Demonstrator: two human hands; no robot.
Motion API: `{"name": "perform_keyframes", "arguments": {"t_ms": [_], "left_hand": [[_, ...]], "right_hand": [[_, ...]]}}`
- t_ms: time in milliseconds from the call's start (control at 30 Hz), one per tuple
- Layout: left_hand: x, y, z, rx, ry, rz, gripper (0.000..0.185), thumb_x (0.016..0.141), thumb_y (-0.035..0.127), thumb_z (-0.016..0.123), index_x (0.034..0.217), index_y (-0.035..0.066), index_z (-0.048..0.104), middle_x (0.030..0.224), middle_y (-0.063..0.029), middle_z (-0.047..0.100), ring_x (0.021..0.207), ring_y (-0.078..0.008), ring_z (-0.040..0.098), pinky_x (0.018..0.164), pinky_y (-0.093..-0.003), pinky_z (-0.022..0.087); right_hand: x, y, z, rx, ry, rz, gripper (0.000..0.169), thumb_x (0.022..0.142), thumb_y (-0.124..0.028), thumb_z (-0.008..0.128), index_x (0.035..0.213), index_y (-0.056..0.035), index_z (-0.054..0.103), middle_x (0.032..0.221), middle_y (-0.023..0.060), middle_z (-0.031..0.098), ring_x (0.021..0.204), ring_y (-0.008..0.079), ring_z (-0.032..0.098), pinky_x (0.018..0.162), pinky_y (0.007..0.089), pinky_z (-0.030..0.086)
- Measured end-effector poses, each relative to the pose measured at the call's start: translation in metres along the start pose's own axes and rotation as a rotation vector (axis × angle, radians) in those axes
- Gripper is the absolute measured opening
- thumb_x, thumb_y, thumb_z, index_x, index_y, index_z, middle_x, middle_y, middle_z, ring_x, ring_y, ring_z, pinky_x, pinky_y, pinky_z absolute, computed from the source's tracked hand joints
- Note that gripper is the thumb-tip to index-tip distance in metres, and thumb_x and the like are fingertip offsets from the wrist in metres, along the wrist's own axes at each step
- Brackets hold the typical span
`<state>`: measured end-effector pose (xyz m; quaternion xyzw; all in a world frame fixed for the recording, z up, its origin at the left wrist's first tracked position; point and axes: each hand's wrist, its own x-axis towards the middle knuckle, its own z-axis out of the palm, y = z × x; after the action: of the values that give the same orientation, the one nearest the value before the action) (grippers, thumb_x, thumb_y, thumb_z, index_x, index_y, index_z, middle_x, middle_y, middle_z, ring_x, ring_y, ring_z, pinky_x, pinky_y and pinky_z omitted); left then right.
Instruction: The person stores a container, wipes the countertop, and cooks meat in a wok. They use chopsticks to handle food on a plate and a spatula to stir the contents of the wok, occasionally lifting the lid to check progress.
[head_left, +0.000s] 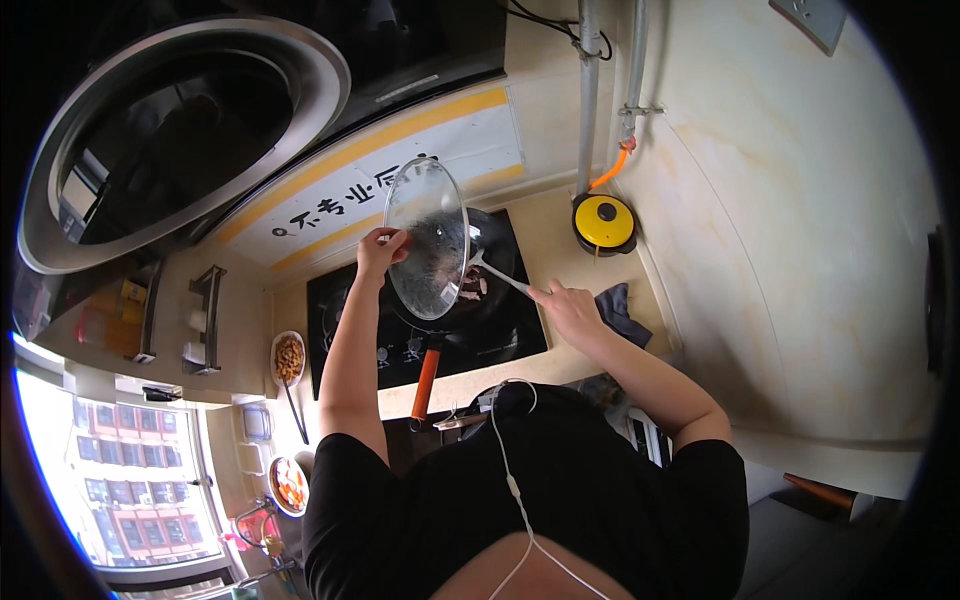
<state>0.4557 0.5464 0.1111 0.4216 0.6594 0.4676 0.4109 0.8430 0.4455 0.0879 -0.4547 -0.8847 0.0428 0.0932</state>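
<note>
My left hand (382, 253) holds a glass lid (429, 240) tilted steeply up over the left part of a dark wok (495, 300); the lid's knob is hidden by my fingers. Inside the wok lie pieces of food (474, 286) that look like meat, partly seen through the glass. My right hand (564, 309) grips the handle of a metal spatula (501, 274), whose head is in the wok beside the lid's rim. The wok's orange handle (426, 379) points towards me. The wok stands on a black glass cooktop (502, 341).
A black pot with a yellow lid (604, 221) and a dark cloth (622, 315) lie on the counter at right. At left are a dish of brown food (289, 358) and a bowl of cut food (289, 485). The range hood (330, 82) overhangs the upper left; pipes (589, 97) run behind.
</note>
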Motion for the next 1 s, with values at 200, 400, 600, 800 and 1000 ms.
{"name": "perform_keyframes", "arguments": {"t_ms": [200,400,600,800,1000], "left_hand": [[0.002,-0.001,-0.004,0.008,-0.004,-0.022,0.023,0.086,0.015,0.071,0.101,-0.001,0.064,0.085,-0.0090,0.068,0.065,-0.0139,0.065,0.061,-0.0244,0.057],[-0.001,-0.001,-0.008,0.020,-0.014,-0.016,0.024,0.087,0.017,0.070,0.103,0.000,0.064,0.086,-0.0084,0.067,0.067,-0.0150,0.066,0.063,-0.0254,0.058],[-0.014,0.008,-0.006,-0.038,0.001,-0.010,0.024,0.087,0.017,0.070,0.101,-0.001,0.064,0.085,-0.0088,0.068,0.066,-0.0143,0.066,0.061,-0.0246,0.057],[-0.018,0.010,-0.006,-0.065,0.024,-0.013,0.023,0.086,0.017,0.072,0.099,-0.001,0.064,0.085,-0.0087,0.068,0.064,-0.0140,0.065,0.060,-0.0242,0.057],[-0.019,0.012,-0.008,-0.051,0.041,-0.023,0.024,0.085,0.017,0.073,0.098,-0.001,0.064,0.083,-0.0077,0.067,0.064,-0.0138,0.065,0.060,-0.0244,0.057]], "right_hand": [[0.018,-0.016,0.012,0.032,0.031,-0.013,0.029,0.089,-0.010,0.051,0.118,-0.0093,0.057,0.086,0.0111,0.055,0.067,0.0257,0.064,0.054,0.0369,0.050],[0.044,-0.019,0.036,0.115,-0.008,0.099,0.042,0.087,-0.005,0.051,0.126,-0.0181,0.056,0.086,0.0118,0.057,0.074,0.0277,0.065,0.060,0.0382,0.051],[0.032,-0.010,0.026,0.147,0.040,0.054,0.044,0.088,-0.005,0.049,0.129,-0.0185,0.054,0.090,0.0136,0.056,0.074,0.0284,0.064,0.061,0.0395,0.051],[0.050,-0.025,0.035,0.128,-0.009,0.038,0.025,0.093,-0.013,0.049,0.115,-0.0097,0.058,0.086,0.0131,0.057,0.070,0.0281,0.066,0.056,0.0396,0.052],[0.078,-0.032,0.055,0.108,-0.048,0.053,0.028,0.092,-0.012,0.049,0.119,-0.0125,0.057,0.089,0.0137,0.056,0.073,0.0278,0.065,0.060,0.0395,0.052]]}}
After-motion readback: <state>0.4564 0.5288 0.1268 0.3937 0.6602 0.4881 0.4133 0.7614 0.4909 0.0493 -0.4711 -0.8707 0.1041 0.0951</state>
